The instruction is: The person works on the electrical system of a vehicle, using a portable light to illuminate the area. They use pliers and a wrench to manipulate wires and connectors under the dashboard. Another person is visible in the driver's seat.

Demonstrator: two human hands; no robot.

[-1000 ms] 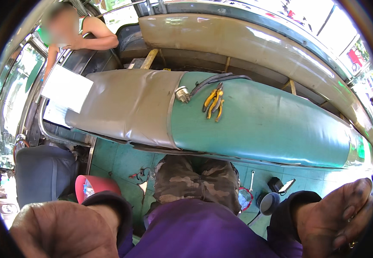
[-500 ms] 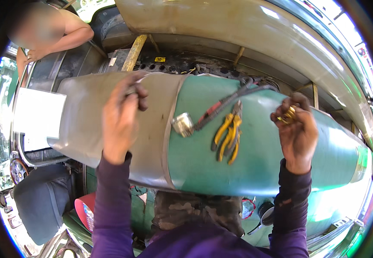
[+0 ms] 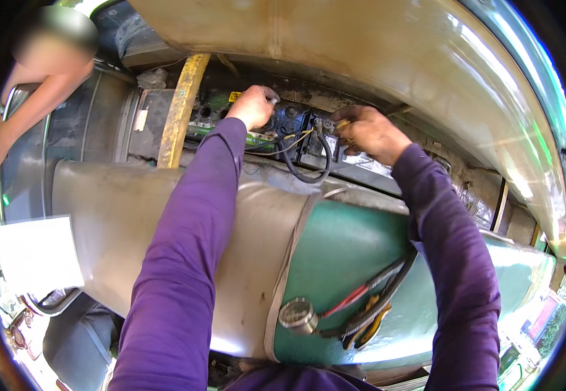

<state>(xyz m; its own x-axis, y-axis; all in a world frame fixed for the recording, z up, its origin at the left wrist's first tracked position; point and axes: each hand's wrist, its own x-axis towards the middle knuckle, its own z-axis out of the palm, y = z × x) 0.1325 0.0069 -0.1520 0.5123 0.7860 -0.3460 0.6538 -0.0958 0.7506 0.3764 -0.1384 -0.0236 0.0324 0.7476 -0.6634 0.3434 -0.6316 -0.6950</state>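
Observation:
Both my arms reach over the seat into an opening with black batteries. My left hand (image 3: 252, 107) is closed in a pinch above the left battery (image 3: 289, 117); a small pale thing shows at its fingertips, too small to name. My right hand (image 3: 375, 133) pinches a brass-coloured metal piece (image 3: 342, 124), mostly hidden by the fingers, beside a terminal of the right battery (image 3: 310, 151). Between the hands, a thick black cable (image 3: 307, 178) loops down from that terminal, with thin yellow wires (image 3: 299, 135) near it.
On the green part of the seat (image 3: 335, 228) lie a round gauge (image 3: 298, 315), a red-and-black handled tool (image 3: 361, 292) and yellow-handled pliers (image 3: 369, 331). A yellow bar (image 3: 184, 111) crosses the opening. Another person's arm (image 3: 48, 114) rests at the far left, above a white sheet (image 3: 38, 254).
Both hands have moved forward from above the seat into the battery opening. My right hand still holds the brass-coloured piece. The view has shifted, showing the batteries more fully.

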